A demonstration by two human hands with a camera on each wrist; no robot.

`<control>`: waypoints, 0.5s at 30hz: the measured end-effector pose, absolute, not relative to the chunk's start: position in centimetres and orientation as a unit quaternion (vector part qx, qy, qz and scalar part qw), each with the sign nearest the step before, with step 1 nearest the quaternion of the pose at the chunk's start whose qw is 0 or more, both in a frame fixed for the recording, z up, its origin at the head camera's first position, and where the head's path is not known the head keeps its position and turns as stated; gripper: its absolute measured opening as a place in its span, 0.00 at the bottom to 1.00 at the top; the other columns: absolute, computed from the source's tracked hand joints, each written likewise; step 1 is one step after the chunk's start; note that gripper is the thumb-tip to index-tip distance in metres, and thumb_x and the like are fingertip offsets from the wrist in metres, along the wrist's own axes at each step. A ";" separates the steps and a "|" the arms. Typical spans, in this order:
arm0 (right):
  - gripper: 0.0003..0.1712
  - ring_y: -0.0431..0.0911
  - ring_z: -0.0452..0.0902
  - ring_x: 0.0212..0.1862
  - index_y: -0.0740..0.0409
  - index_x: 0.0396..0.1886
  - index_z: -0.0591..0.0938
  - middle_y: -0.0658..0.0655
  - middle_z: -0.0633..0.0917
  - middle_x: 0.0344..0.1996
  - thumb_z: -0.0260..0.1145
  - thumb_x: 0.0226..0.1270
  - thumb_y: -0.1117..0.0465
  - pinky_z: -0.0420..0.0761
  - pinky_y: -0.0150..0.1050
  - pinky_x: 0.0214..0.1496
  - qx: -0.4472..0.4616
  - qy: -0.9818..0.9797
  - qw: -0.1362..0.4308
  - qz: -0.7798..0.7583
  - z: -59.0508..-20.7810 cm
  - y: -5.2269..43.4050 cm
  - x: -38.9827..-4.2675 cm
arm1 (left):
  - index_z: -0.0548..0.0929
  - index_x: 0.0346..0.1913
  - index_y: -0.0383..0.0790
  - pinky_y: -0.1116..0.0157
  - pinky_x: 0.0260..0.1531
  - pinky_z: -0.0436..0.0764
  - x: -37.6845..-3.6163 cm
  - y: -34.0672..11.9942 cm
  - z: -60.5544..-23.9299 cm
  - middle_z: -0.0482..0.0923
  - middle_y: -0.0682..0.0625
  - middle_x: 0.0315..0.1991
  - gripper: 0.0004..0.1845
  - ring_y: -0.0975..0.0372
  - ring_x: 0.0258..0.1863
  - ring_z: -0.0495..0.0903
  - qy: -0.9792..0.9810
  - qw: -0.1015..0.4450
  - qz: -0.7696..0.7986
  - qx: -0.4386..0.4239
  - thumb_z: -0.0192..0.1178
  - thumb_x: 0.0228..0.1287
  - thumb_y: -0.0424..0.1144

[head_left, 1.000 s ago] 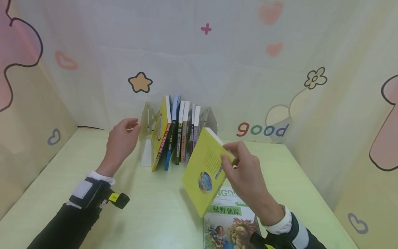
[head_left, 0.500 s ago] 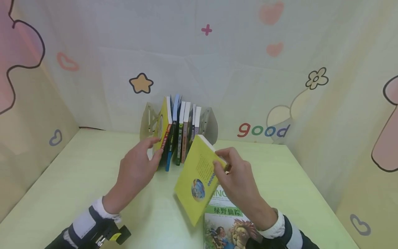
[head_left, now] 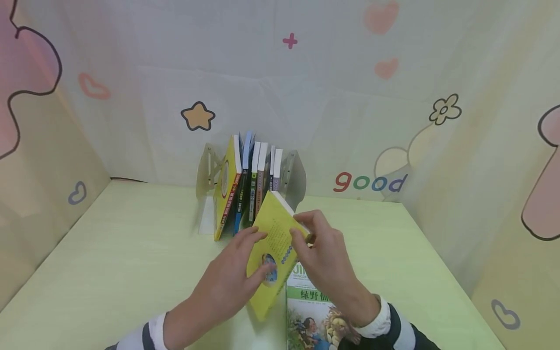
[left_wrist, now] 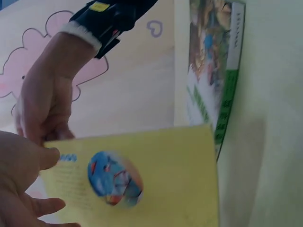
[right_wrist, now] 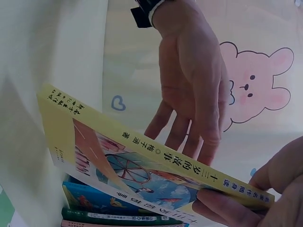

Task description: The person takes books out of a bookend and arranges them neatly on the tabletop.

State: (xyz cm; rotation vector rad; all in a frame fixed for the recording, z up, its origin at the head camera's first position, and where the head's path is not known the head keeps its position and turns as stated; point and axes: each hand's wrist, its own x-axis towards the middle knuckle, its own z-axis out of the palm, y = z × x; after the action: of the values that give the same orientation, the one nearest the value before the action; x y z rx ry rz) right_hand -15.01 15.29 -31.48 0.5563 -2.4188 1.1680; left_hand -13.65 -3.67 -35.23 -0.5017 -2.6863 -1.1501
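Note:
A thin yellow book (head_left: 274, 224) is held tilted above the table in front of a row of upright books (head_left: 250, 181). My right hand (head_left: 316, 247) pinches its right edge between thumb and fingers. The straight fingers of my left hand (head_left: 246, 265) lie on its yellow cover, next to a round picture. The left wrist view shows that cover (left_wrist: 156, 182) with the left hand's fingertips (left_wrist: 33, 158) on it and the right hand (left_wrist: 45, 106) behind. The right wrist view shows the book's spine (right_wrist: 142, 158), my left hand (right_wrist: 194, 94) stretched out behind it, and the right hand's fingers (right_wrist: 258, 201) on the edge.
The upright books stand between two pale bookend plates (head_left: 295, 174) at the back of the light green table (head_left: 131, 262). A green picture book with a lion (head_left: 321, 318) lies flat under my right wrist. Decorated walls close in three sides.
My left hand has swung from the left bookend across to the yellow book and now lies on its cover. The right hand has brought the book lower and a little leftward.

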 end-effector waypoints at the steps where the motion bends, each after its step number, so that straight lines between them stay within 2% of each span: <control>1: 0.14 0.42 0.84 0.30 0.64 0.54 0.77 0.64 0.86 0.56 0.66 0.72 0.72 0.83 0.32 0.25 0.202 -0.865 0.202 0.413 -31.5 15.3 -15.0 | 0.73 0.71 0.40 0.47 0.60 0.80 -13.5 -3.5 -35.5 0.65 0.45 0.75 0.34 0.50 0.68 0.73 -0.903 0.078 -0.388 -0.171 0.70 0.69 0.50; 4: 0.14 0.42 0.83 0.30 0.64 0.54 0.77 0.63 0.87 0.54 0.67 0.72 0.72 0.83 0.32 0.26 0.206 -0.864 0.209 0.409 -31.6 15.1 -15.0 | 0.67 0.75 0.41 0.46 0.61 0.79 -13.2 -2.9 -36.4 0.59 0.45 0.78 0.41 0.50 0.69 0.71 -0.902 0.050 -0.392 -0.174 0.71 0.66 0.55; 8: 0.15 0.43 0.84 0.33 0.64 0.55 0.77 0.62 0.87 0.55 0.67 0.72 0.70 0.85 0.31 0.30 0.209 -0.862 0.207 0.413 -31.7 14.5 -14.9 | 0.59 0.78 0.42 0.46 0.59 0.81 -12.7 -2.4 -37.3 0.56 0.44 0.79 0.49 0.51 0.65 0.71 -0.899 0.036 -0.398 -0.177 0.74 0.62 0.55; 15: 0.16 0.45 0.86 0.36 0.64 0.54 0.77 0.60 0.88 0.50 0.69 0.71 0.70 0.87 0.33 0.37 0.218 -0.852 0.193 0.434 -31.3 13.4 -14.7 | 0.52 0.80 0.43 0.46 0.47 0.86 -11.9 -1.9 -38.0 0.55 0.42 0.78 0.54 0.52 0.62 0.71 -0.911 0.077 -0.364 -0.180 0.76 0.60 0.52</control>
State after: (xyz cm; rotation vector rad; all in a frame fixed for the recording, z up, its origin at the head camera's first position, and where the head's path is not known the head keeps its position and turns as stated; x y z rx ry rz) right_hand -14.72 13.42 -31.31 0.6118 -2.3926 1.2191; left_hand -11.91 -1.86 -37.98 -0.5389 -2.7282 -1.0903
